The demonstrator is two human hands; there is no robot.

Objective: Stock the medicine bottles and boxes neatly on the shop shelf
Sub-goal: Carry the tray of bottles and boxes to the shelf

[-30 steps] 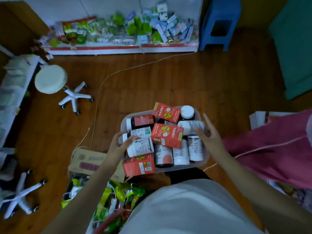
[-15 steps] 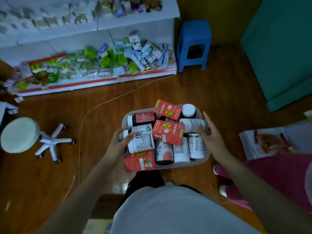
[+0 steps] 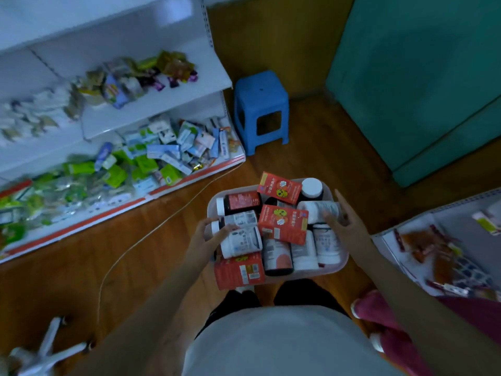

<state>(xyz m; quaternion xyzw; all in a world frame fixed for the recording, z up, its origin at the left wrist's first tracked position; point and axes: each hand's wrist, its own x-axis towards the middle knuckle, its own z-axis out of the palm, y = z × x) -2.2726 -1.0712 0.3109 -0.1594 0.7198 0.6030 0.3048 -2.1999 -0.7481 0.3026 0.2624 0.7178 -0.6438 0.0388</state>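
I carry a white basket (image 3: 336, 263) in front of my waist, filled with several medicine bottles and red boxes. A red box (image 3: 283, 223) lies on top in the middle, and a white bottle (image 3: 242, 241) lies at the left. My left hand (image 3: 204, 238) grips the basket's left rim, its thumb over the white bottle. At the right rim my right hand (image 3: 345, 222) holds the basket, with the index finger straight and the thumb on a white bottle (image 3: 317, 207). The white shop shelf (image 3: 168, 104) stands at the left, stacked with loose boxes and packets.
A blue plastic stool (image 3: 260, 104) stands by the shelf's right end. A white cable (image 3: 151, 229) runs across the wooden floor. A teal cabinet (image 3: 423, 77) is at the back right. A second shelf (image 3: 423, 240) with packets is at right, a person in pink (image 3: 461, 321) beside it.
The view has swung right and up while I carry the basket: the shelf is nearer and at the left, the round stool has left the view. Both hands keep their hold.
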